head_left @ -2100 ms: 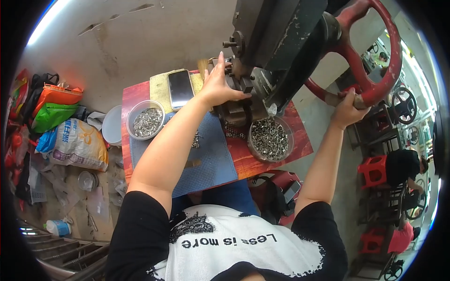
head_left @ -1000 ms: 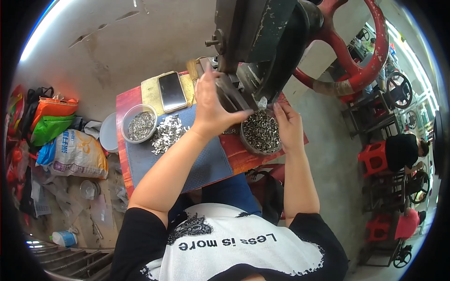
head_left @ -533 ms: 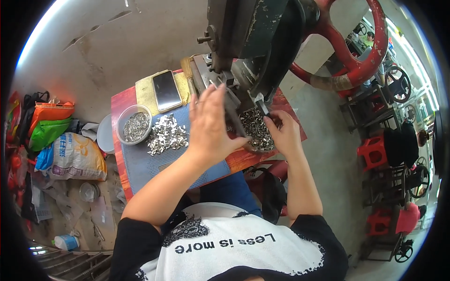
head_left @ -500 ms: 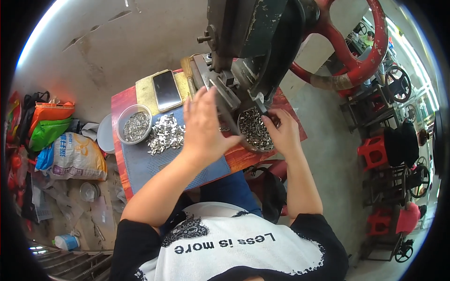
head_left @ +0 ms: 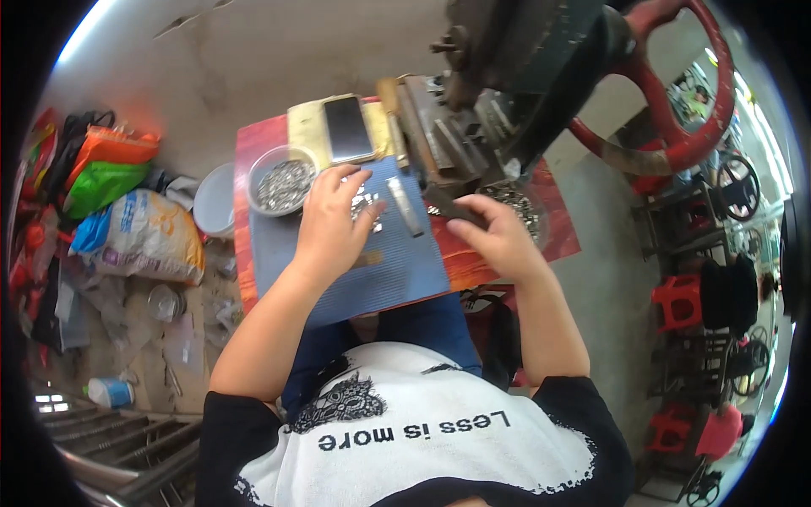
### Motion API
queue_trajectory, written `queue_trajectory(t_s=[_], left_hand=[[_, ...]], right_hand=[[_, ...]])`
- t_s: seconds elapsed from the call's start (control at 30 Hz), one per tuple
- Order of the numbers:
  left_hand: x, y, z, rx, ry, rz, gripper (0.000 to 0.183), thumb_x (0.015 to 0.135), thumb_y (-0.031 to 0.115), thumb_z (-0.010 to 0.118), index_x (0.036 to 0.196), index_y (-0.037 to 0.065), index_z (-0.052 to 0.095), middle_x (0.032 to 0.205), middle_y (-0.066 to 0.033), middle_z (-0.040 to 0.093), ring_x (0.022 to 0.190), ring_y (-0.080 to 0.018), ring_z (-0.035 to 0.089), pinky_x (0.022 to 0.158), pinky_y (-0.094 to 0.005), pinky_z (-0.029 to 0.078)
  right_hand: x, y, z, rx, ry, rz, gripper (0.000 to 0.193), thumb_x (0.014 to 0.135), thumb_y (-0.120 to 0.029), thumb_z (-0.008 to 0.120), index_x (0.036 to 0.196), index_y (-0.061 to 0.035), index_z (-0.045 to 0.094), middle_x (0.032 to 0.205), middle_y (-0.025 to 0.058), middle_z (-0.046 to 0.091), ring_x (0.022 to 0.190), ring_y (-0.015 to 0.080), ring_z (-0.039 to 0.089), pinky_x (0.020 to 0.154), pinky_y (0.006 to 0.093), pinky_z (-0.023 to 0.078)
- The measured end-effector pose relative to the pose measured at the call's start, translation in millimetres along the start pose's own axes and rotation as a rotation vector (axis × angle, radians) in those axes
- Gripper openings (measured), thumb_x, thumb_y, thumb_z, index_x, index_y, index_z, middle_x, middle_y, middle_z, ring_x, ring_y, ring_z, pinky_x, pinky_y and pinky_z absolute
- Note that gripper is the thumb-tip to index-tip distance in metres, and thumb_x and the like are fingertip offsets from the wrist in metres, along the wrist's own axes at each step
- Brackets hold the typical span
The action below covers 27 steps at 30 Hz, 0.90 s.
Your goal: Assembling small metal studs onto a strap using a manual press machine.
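My left hand (head_left: 328, 226) is over a pile of small shiny metal pieces (head_left: 365, 208) on the blue ribbed mat (head_left: 351, 286). Its thumb and fingers are apart, and the hand hides much of the pile. In my right hand (head_left: 500, 235) is a dark flat bar (head_left: 460, 211), gripped between thumb and fingers in front of the hand press (head_left: 456, 139). A narrow silvery metal strip (head_left: 405, 205) lies on the mat between my hands. Behind my right hand stands a clear bowl of small metal pieces (head_left: 517, 203), partly hidden.
Left of my left hand is a white tub (head_left: 253, 196) of small metal pieces. A phone (head_left: 347, 128) rests on a yellow cloth (head_left: 306, 127) at the back. The press's red handwheel (head_left: 663, 139) juts out at the upper right. Bags (head_left: 148, 245) lie at the left.
My left hand has moved from beside the press to the metal pile. My right hand has come away from the bowl and holds the dark bar. The metal strip shows on the mat.
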<state>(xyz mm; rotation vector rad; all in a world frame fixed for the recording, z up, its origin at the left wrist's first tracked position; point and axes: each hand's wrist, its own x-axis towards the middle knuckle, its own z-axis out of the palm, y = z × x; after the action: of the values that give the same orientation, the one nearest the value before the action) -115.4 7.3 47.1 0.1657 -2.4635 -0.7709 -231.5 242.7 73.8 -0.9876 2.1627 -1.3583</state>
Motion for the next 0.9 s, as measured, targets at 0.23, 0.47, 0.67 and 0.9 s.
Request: queue_trajectory(t_s=[0.23,0.47,0.67,0.9], left_hand=[[-63,-20,-46,-0.122,-0.102,-0.117,0.034,0.078,0.018,0.080,0.105,0.000,0.070,0.110,-0.0141,0.064,0.107,-0.0328,0.059,0.092,-0.0402,0.048],[-89,-32,-32,-0.101,-0.038,-0.109,0.024,0.076,0.006,0.078,0.097,0.003,0.070,0.098,-0.0106,0.064,0.099,-0.0313,0.059,0.088,-0.0395,0.048],[-92,-34,-34,-0.126,-0.086,-0.084,0.023,0.076,0.009,0.078,0.097,0.005,0.070,0.098,-0.0077,0.064,0.100,-0.0290,0.059,0.090,-0.0400,0.045],[-88,-33,-37,-0.109,-0.114,-0.113,0.024,0.076,0.010,0.078,0.098,0.005,0.071,0.099,-0.0073,0.064,0.100,-0.0285,0.059,0.091,-0.0395,0.045]], right_hand=[[28,4,112,-0.355,-0.116,-0.548,0.032,0.083,-0.015,0.076,0.110,-0.0025,0.064,0.103,0.0125,0.058,0.104,0.0329,0.054,0.093,0.0427,0.044],[19,9,78,-0.241,-0.186,-0.299,0.047,0.078,-0.012,0.077,0.123,-0.0048,0.063,0.116,0.0111,0.059,0.107,0.0239,0.058,0.087,0.0356,0.048],[19,5,80,-0.223,-0.171,-0.180,0.027,0.087,-0.010,0.071,0.112,-0.0010,0.067,0.097,0.0090,0.065,0.086,0.0185,0.063,0.077,0.0298,0.050],[42,8,92,-0.398,0.097,-0.266,0.013,0.086,-0.012,0.070,0.094,-0.0015,0.068,0.088,0.0134,0.068,0.089,0.0311,0.065,0.079,0.0407,0.051]])
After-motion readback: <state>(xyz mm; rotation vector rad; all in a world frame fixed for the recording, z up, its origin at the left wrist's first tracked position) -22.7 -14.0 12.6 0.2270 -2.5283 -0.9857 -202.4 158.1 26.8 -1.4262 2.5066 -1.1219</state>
